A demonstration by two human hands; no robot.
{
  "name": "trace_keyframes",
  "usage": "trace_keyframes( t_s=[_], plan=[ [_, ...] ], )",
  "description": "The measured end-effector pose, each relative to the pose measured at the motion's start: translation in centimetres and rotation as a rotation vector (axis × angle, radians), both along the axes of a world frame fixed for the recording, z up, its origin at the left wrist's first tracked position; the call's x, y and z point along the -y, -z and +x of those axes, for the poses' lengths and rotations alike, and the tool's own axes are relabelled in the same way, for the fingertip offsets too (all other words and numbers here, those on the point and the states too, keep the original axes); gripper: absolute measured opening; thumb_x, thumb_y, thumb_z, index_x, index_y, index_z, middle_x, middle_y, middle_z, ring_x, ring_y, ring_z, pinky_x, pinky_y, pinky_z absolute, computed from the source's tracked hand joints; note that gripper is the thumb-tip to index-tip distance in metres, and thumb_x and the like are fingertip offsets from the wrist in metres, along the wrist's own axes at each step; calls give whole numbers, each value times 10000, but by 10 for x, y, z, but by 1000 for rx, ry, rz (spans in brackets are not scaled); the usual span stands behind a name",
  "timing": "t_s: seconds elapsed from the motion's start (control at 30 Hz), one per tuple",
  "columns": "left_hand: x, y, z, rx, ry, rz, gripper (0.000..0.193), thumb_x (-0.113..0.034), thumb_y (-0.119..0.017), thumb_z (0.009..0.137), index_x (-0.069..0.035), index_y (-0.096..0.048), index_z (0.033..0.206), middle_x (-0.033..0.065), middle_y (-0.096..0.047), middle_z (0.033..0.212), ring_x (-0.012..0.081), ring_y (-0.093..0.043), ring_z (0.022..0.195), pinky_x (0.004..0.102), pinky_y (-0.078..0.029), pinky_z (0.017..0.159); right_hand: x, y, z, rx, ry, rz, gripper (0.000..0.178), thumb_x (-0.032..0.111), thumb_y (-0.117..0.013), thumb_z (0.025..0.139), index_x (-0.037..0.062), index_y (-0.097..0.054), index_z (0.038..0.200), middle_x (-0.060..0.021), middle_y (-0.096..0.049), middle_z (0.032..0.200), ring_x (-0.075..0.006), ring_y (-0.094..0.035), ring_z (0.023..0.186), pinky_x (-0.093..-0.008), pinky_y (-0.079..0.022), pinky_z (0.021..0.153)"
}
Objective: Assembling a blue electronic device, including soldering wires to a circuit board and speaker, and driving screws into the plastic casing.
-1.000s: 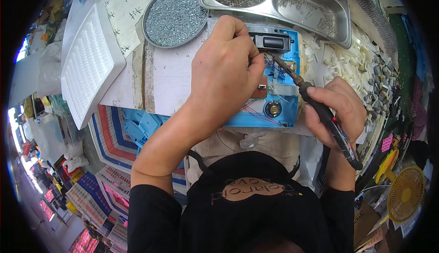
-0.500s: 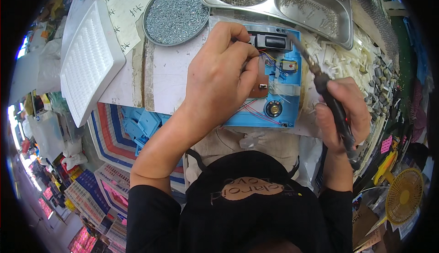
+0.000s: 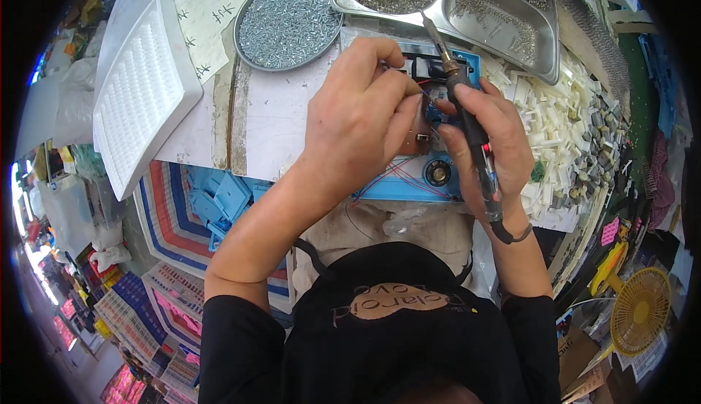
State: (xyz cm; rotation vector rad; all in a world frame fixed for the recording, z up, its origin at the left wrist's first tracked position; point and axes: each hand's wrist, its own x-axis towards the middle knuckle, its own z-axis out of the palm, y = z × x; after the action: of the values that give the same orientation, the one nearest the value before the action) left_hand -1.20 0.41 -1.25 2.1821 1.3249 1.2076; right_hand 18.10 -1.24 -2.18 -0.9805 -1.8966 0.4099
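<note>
A blue plastic casing (image 3: pixel 409 189) lies in front of me with electronics in it. Over its left side my left hand (image 3: pixel 361 112) is closed, thumb and index finger pinched beside a brown circuit board (image 3: pixel 418 145); what they pinch is hidden. My right hand (image 3: pixel 500 130) grips a soldering iron (image 3: pixel 467 108) with a black handle, its metal tip slanting up to the tray's near edge. The right fingertips are close to the left ones, above the casing's wires. A round speaker (image 3: pixel 438 173) and thin red wires (image 3: pixel 398 170) show in the casing's near part.
Beyond the casing are a round dish (image 3: pixel 244 35) of small screws and a steel compartment tray (image 3: pixel 504 64) of metal parts. White plastic pieces (image 3: pixel 558 141) are heaped at right. A white ribbed tray (image 3: pixel 146 97) lies at left; blue parts (image 3: pixel 223 199) fill a striped bag below.
My right hand has moved left with the soldering iron, from beside the casing to over it. The left hand stays pinched, shifted only slightly.
</note>
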Motion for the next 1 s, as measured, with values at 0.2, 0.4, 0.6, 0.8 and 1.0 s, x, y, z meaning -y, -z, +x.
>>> trace_keyframes(
  t_s=[0.2,0.4,0.6,0.8,1.0],
  plan=[
    [-7,-1,7,-31,-27,-98,89,-13,-749,734,13,-687,792,113,-577,1006,243,-622,802,333,-517,692,9,-11,24,-106,58,-99,432,102,-801,842,21,-648,1238,-112,-719,995,-236,-678,883,-513,-451,1042],
    [-9,0,7,-66,-49,-45,99,-12,-742,711,26,-672,768,110,-577,976,241,-619,776,341,-518,669,6,-41,56,-55,-149,-1,367,71,-742,802,-17,-642,1144,-112,-647,803,-231,-585,694,-439,-480,807],
    [-8,-6,13,-58,-71,-174,85,0,-731,716,32,-657,743,108,-566,961,232,-628,751,339,-528,674,1,-35,42,-9,-174,15,278,24,-721,728,-23,-681,1000,-90,-592,673,-243,-540,573,-361,-462,623],
    [-8,-5,11,-66,-68,-132,89,2,-734,713,33,-658,748,104,-566,950,235,-623,747,341,-522,664,-2,-34,39,29,-182,2,296,16,-725,707,-16,-680,997,-78,-593,673,-237,-536,561,-350,-457,612],
    [-9,-3,11,-67,-67,-78,98,-3,-738,703,31,-658,746,105,-570,941,254,-614,782,355,-514,684,-2,-34,37,37,-181,1,290,18,-729,715,-9,-682,999,-80,-593,680,-240,-533,558,-352,-459,607]
  ],
)
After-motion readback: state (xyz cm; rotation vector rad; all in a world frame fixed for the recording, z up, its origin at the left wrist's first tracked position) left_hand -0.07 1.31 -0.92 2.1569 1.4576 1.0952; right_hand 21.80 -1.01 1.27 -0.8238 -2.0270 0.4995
